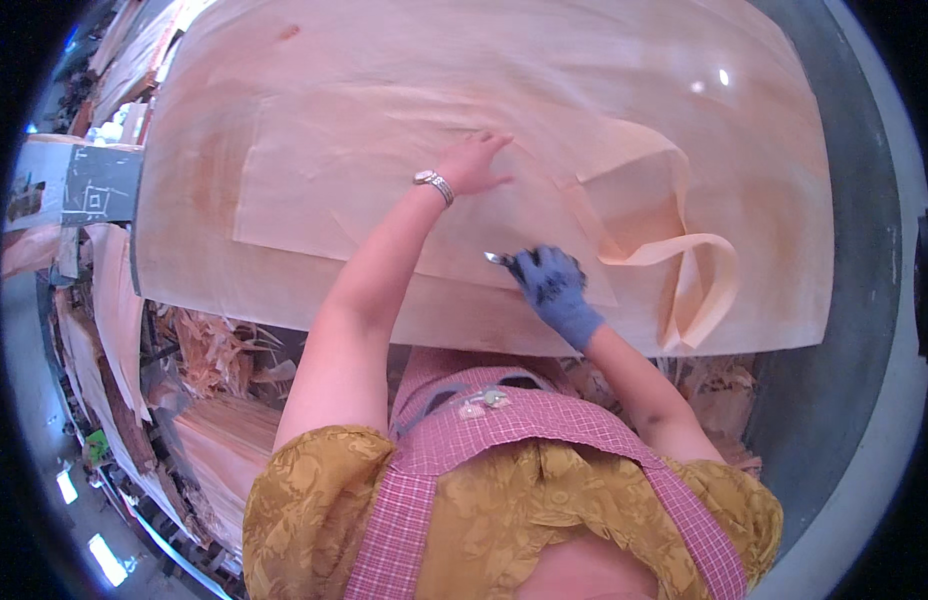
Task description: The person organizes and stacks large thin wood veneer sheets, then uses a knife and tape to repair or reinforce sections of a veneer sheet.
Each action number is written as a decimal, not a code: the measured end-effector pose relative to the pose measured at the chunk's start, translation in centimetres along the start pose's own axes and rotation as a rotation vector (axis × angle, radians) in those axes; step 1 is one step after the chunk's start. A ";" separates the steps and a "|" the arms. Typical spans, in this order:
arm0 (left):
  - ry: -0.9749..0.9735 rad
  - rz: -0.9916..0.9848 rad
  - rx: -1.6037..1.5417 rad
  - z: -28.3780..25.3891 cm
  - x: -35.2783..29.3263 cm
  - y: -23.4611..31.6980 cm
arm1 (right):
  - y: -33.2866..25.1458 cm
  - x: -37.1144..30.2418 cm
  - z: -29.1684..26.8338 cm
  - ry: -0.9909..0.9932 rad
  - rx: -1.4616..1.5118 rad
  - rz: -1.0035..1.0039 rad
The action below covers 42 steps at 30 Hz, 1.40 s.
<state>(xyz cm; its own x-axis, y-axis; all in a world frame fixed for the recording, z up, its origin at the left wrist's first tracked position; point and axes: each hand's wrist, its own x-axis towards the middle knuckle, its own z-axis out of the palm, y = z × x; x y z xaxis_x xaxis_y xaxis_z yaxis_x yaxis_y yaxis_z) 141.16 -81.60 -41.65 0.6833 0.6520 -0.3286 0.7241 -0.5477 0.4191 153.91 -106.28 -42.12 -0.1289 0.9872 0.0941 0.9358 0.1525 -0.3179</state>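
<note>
My left hand [472, 163], bare and with a metal watch [434, 186] at the wrist, rests over a thin pale wood veneer sheet [314, 190]. Its fingers are apart, and nothing shows in them. My right hand [552, 282] wears a blue-grey glove with dark patches and is closed around a small knife. Only the knife's short, shiny blade [493, 258] sticks out, pointing left just above the veneer; the glove hides its handle. To the right of this hand, a narrow curled veneer strip [719, 250] stands up in loops.
Beneath lies a broad veneer sheet [404, 45] covering the work surface, its near edge by my waist. Torn veneer scraps [219, 350] and stacked veneer [224, 440] sit low on the left. A grey metal part [99, 185] is at the left edge, a dark grey border [849, 220] at the right.
</note>
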 end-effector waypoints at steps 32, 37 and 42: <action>0.049 0.267 0.517 -15.4 0.9 -20.6 | -2.7 6.9 6.1 0.222 -0.130 0.130; -0.030 0.232 0.020 -24.1 5.0 -29.8 | -2.5 6.8 6.3 0.198 -0.114 0.123; 0.396 0.169 0.293 -37.7 5.3 -33.6 | -2.6 6.4 6.2 0.174 -0.105 0.156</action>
<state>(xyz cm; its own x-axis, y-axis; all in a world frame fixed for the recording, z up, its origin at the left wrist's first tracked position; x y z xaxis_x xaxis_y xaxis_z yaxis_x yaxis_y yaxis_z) 116.97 -39.96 -25.55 0.7462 0.6594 0.0918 0.6415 -0.7490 0.1657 148.64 -100.10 -46.56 0.0702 0.9740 0.2155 0.9699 -0.0161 -0.2430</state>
